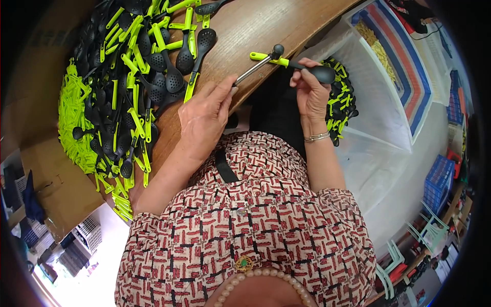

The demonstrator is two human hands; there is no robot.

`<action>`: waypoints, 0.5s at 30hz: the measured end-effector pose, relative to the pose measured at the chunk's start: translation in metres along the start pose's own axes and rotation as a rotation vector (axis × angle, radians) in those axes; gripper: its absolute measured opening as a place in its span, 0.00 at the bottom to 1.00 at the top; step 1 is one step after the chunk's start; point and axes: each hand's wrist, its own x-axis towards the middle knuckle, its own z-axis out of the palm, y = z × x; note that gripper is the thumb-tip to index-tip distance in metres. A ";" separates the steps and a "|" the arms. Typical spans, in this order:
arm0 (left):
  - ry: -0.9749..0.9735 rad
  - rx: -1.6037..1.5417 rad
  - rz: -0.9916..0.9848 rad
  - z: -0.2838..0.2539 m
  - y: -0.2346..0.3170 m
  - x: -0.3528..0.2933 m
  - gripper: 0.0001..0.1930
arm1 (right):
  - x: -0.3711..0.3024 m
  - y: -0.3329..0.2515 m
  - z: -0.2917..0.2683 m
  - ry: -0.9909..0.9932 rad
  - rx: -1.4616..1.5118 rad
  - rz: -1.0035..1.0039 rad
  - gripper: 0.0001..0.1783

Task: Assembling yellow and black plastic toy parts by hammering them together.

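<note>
My left hand point(204, 113), at the table's front edge, is closed on a small hammer point(253, 70) with a thin metal shaft and a dark rounded head. The hammer's head lies over the green handle of a black spoon; whether they touch is hard to tell. My right hand point(313, 94) pinches this spoon point(323, 75) near its bowl, the handle pointing left over the table edge. Left of my hands, black slotted and solid spoons with green handles point(163, 77) lie in a heap.
Loose green handles point(74, 112) are piled at the far left of the wooden table point(245, 30). Below the right hand, finished-looking black and green utensils point(340, 102) fill a translucent bag or bin point(376, 87). A striped sack point(404, 56) with yellowish pieces stands at right.
</note>
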 end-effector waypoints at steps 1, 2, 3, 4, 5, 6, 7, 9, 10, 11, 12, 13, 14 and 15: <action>0.008 -0.025 0.009 0.001 -0.001 0.000 0.16 | -0.001 0.000 0.002 0.002 -0.086 -0.022 0.12; 0.010 -0.026 0.009 0.000 -0.001 0.001 0.16 | -0.001 -0.001 0.006 -0.002 -0.176 -0.046 0.11; 0.003 -0.018 0.008 -0.003 0.001 0.002 0.16 | -0.004 0.000 0.013 0.026 -0.196 -0.057 0.10; -0.004 -0.011 0.007 -0.005 0.003 0.002 0.17 | -0.005 0.003 0.017 0.024 -0.197 -0.057 0.10; -0.007 -0.010 0.008 -0.005 0.005 0.003 0.17 | -0.007 0.006 0.019 0.042 -0.202 -0.088 0.10; 0.042 -0.028 0.065 -0.004 0.007 0.003 0.17 | -0.008 0.009 0.021 0.059 -0.206 -0.119 0.10; 0.090 -0.048 0.122 -0.003 0.008 0.003 0.16 | -0.007 0.010 0.023 0.063 -0.214 -0.149 0.09; 0.036 0.007 0.097 -0.005 0.006 0.006 0.17 | -0.008 0.011 0.026 0.071 -0.213 -0.146 0.09; -0.018 0.057 0.074 -0.007 0.004 0.008 0.17 | -0.008 0.011 0.028 0.080 -0.216 -0.147 0.09; -0.019 0.057 0.073 -0.007 0.003 0.008 0.17 | -0.008 0.011 0.029 0.082 -0.216 -0.146 0.09; 0.061 0.003 0.139 -0.008 0.002 0.008 0.16 | -0.008 0.010 0.030 0.094 -0.221 -0.121 0.09; 0.143 -0.051 0.206 -0.008 0.001 0.008 0.14 | -0.008 0.010 0.031 0.107 -0.227 -0.097 0.09; 0.145 -0.048 0.203 -0.008 0.000 0.008 0.14 | -0.009 0.010 0.031 0.104 -0.226 -0.093 0.09; 0.070 0.011 0.141 -0.008 -0.002 0.009 0.15 | -0.009 0.009 0.031 0.114 -0.232 -0.086 0.08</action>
